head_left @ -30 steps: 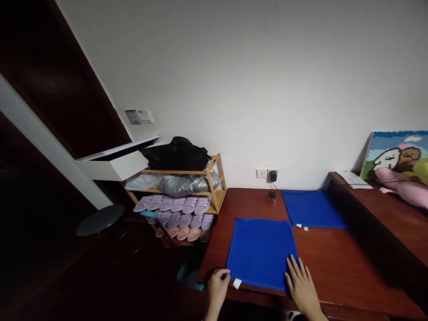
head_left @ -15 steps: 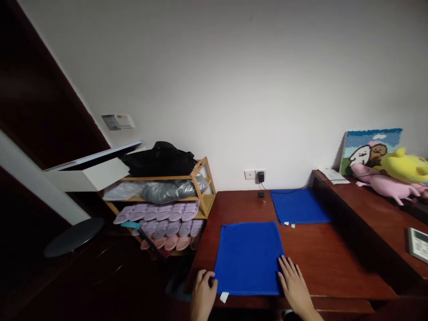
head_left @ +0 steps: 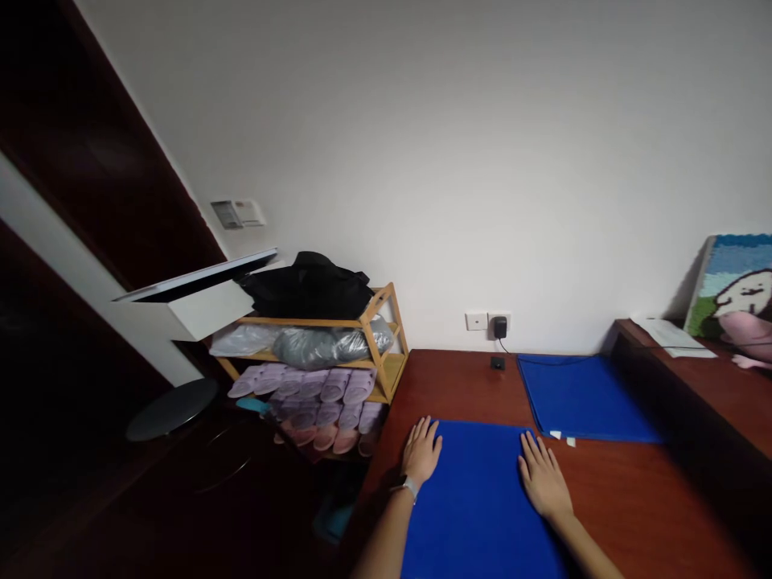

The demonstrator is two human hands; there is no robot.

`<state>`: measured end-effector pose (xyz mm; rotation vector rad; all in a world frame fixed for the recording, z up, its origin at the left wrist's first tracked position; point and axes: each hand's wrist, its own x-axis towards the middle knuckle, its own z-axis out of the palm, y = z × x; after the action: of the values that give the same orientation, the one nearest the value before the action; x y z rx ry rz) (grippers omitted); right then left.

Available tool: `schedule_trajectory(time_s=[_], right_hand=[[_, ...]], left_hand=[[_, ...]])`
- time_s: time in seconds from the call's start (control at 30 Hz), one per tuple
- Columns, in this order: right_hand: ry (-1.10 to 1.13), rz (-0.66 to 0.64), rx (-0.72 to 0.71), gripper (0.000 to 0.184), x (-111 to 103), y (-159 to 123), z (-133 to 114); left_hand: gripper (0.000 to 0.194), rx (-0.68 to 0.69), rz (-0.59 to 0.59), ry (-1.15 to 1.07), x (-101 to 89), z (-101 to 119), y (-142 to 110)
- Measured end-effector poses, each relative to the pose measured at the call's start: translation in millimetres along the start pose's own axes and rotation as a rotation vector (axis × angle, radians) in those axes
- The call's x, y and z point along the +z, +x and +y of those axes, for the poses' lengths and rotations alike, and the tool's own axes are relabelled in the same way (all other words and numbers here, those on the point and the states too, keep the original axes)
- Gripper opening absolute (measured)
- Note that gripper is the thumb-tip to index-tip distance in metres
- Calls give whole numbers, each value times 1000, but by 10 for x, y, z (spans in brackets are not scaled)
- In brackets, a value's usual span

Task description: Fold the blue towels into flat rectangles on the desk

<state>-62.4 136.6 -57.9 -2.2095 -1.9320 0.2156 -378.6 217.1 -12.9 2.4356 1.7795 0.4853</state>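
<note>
While the near blue cloth (head_left: 479,507) lies flat on the table (head_left: 633,507) at the lower centre of the frame, the left hand (head_left: 422,452) rests at its upper-left corner and the right hand (head_left: 546,476) at its upper-right, fingers extended and slightly spread, palms down.

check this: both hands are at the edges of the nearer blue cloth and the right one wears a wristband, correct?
Not quite: in the head view, the left hand, not the right hand, wears the wristband. Both hands are at the edges of the nearer blue cloth.
</note>
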Motion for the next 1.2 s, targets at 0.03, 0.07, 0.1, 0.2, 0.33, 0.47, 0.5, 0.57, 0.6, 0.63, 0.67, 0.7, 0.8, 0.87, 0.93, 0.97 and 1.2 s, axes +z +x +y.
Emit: schedule_trajectory(time_s=[0.03, 0.07, 0.1, 0.2, 0.33, 0.47, 0.5, 0.57, 0.6, 0.63, 0.67, 0.7, 0.8, 0.87, 0.93, 0.97, 1.2], right_hand=[[-7, -1, 0, 69, 21, -7, 9], [-19, -6, 5, 69, 26, -11, 11], [-33, -7, 15, 69, 19, -8, 5], [-66, 13, 18, 68, -36, 48, -40], [-54, -7, 27, 69, -67, 150, -75], [-33, -54, 41, 71, -72, 213, -64], [-22, -64, 44, 71, -80, 226, -62], [3, -78, 50, 71, -98, 247, -63], [12, -79, 52, 70, -105, 255, -65], [19, -76, 53, 70, -109, 262, -68], [23, -68, 51, 70, -110, 266, -71], [25, -61, 50, 69, -109, 268, -75], [24, -49, 50, 69, -104, 265, -85], [24, -49, 48, 69, -105, 259, -86], [27, -51, 42, 70, -104, 252, -74], [26, -52, 36, 70, -100, 248, -63], [0, -23, -5, 69, -28, 242, 0]], left_hand=[[52, -11, -27, 23, 45, -46, 15], [55, -21, -53, 50, 81, -84, 21], [58, -27, -75, 76, 109, -114, 22], [61, -25, -103, 124, 146, -157, 18], [63, -24, -121, 137, 143, -161, 36], [65, -52, -120, 138, 153, -178, 64], [65, -56, -118, 139, 157, -192, 71], [67, -62, -116, 143, 161, -233, 84], [68, -63, -116, 144, 157, -257, 91], [69, -62, -119, 147, 150, -277, 100], [69, -61, -121, 151, 140, -287, 110], [69, -63, -119, 159, 127, -277, 121], [65, -58, -63, 180, 109, -39, 154], [62, 34, -26, 149, 151, 330, 159], [61, 212, -41, 68, 258, 809, 146], [61, 300, -67, 20, 330, 1051, 134], [63, 275, -157, -86, 640, 1543, 74]])
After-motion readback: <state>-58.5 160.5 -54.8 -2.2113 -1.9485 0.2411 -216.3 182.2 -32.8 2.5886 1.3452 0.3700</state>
